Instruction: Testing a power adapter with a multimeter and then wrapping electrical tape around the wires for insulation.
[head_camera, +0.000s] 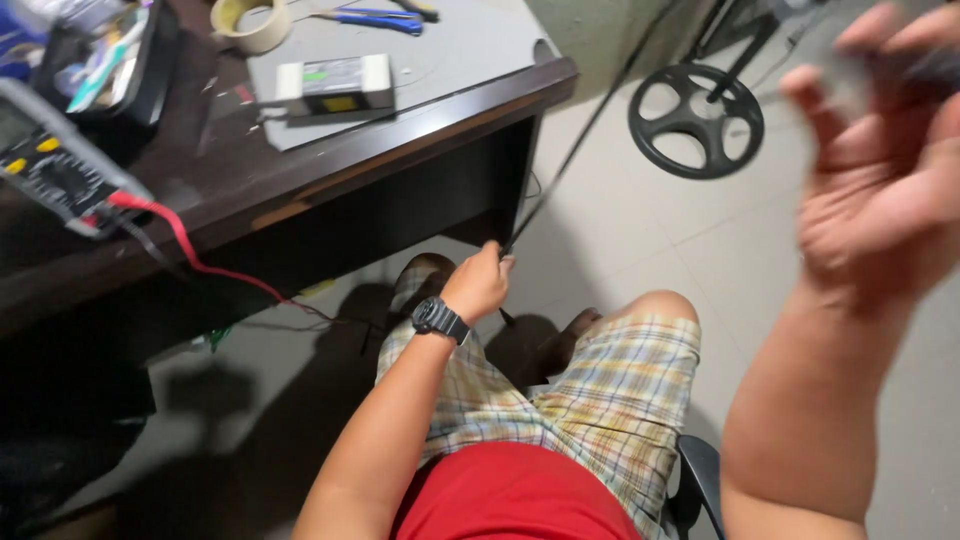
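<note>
My left hand, with a black watch on the wrist, is closed around a thin black cable. It holds the cable just below the corner of the dark wooden desk, above my knees. From the fist the cable runs up and to the right across the tiled floor. My right hand is raised at the right edge, close to the camera and badly blurred. Its fingers are spread, and a dark blurred shape shows near the fingertips. Whether the hand holds it is unclear.
On the desk lie a multimeter with a red lead, a white box-shaped device on a grey mat, a tape roll and blue-handled pliers. A black spoked wheel lies on the floor. I sit on a dark chair.
</note>
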